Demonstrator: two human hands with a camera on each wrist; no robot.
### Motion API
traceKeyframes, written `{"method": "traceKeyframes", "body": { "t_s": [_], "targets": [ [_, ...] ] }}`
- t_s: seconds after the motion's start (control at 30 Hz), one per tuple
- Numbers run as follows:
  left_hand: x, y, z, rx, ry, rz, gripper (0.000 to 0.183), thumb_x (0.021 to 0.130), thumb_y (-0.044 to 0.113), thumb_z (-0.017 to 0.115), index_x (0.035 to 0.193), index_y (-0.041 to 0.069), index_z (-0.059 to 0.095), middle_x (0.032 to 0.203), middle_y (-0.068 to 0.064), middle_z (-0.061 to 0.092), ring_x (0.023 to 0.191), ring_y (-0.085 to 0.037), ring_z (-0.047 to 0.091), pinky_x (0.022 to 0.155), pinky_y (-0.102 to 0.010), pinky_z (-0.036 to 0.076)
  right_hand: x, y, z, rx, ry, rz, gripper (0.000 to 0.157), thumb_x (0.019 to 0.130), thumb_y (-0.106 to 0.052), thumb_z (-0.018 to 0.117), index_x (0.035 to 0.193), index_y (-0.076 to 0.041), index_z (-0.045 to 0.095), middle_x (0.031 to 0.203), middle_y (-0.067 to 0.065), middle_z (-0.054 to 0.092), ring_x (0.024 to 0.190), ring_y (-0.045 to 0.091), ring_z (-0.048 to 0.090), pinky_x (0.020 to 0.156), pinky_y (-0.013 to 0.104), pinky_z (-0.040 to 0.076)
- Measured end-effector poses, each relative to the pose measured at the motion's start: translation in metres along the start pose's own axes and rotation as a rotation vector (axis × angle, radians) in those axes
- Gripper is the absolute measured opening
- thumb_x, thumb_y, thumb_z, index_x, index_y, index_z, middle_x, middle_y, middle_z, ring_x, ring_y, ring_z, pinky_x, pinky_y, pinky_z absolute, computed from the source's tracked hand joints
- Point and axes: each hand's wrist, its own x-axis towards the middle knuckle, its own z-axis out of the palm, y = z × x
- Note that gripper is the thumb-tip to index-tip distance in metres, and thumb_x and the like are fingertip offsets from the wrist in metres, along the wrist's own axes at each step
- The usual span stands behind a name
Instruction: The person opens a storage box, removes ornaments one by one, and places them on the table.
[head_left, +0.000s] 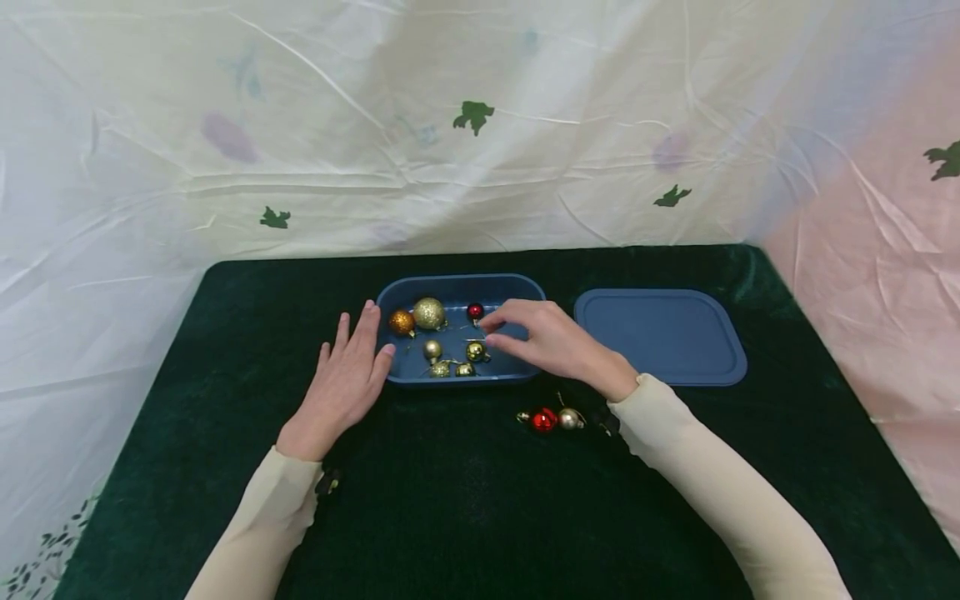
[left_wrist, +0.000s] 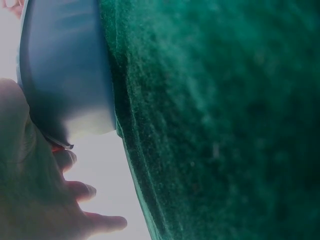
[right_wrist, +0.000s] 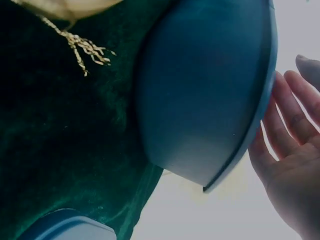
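Observation:
A blue plastic box holds several small baubles: an orange one, a large glittery gold one, a dark red one and smaller gold ones. My left hand touches the box's left end, its fingers spread and thumb at the rim. Over the box's right part hovers my right hand; thumb and forefinger stand apart near the dark red bauble, with nothing visible between them. In the right wrist view the right hand shows loosely extended fingers beside the box rim.
To the right of the box lies a flat blue lid. In front, on the dark green cloth, are a shiny red bauble, a silvery one and a tiny gold piece. A pale curtain hangs behind the table.

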Motion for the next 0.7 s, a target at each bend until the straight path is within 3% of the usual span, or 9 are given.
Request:
{"method": "traceKeyframes", "body": {
  "t_s": [0.47, 0.7],
  "targets": [
    [0.0, 0.0, 0.001, 0.012, 0.0, -0.006, 0.071, 0.111, 0.05, 0.024, 0.167, 0.02, -0.009, 0.174, -0.008, -0.007, 0.157, -0.042, -0.007, 0.118, -0.076, 0.005, 0.022, 0.014, 0.006, 0.026, -0.205, 0.053, 0.04, 0.099, -0.022, 0.071, 0.134, -0.005, 0.067, 0.129, 0.008, 0.069, 0.117, 0.026, 0.065, 0.099, 0.046, 0.054],
    [-0.001, 0.0, 0.001, 0.013, -0.003, -0.003, 0.072, 0.111, 0.051, 0.023, 0.167, 0.02, -0.009, 0.174, -0.007, -0.007, 0.157, -0.042, -0.007, 0.118, -0.076, 0.005, 0.032, 0.019, 0.008, -0.001, -0.271, 0.098, 0.043, 0.097, -0.023, 0.073, 0.136, -0.007, 0.066, 0.132, 0.007, 0.068, 0.12, 0.021, 0.064, 0.102, 0.041, 0.053]
  ]
}}
